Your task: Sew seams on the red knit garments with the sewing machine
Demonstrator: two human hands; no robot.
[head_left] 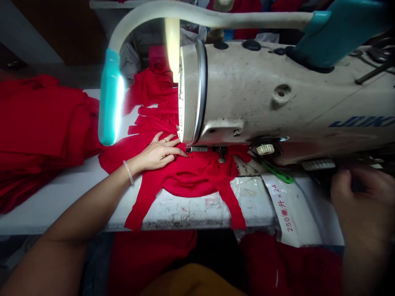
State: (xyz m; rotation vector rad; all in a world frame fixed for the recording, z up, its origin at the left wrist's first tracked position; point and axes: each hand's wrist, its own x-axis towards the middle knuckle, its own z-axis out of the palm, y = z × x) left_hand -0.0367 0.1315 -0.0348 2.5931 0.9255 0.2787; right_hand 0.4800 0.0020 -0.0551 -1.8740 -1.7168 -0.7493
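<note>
Here's the left hand (159, 153), flat and open on the red knit piece (188, 174), fingers spread, a ring (165, 140) on one finger and a pale bangle (128, 172) at the wrist. No grip there, just pressing down, fingertips right beside the presser foot (197, 149). The knit sprawls across the middle of the view, running up under the sewing machine (277, 90) toward 12 o'clock, with two long strips trailing off the table edge at 6 o'clock.

Over at 4 o'clock, the right hand (361, 193) is up off the cloth, fingers curled, but it's blurred and in deep shadow. Is it holding something? Can't tell from here. The frame's edge cuts off the wrist side too.

The machine fills 3 o'clock, blue lettering clipped at the right border, and its head hides whatever cloth lies beneath it. A teal-ended lamp (109, 96) curves over at 10 o'clock, glaring bright. At 9 o'clock, a folded red stack (40, 123) lies on the white table (46, 209), running off the left edge. Near the right hand there's a green strip (277, 172), partly hidden, hard to identify, and a white printed packet (291, 209) hanging over the table edge. Below the table, more red cloth (151, 255), and an orange shape (191, 281) at 6 o'clock, too cut off to name.
</note>
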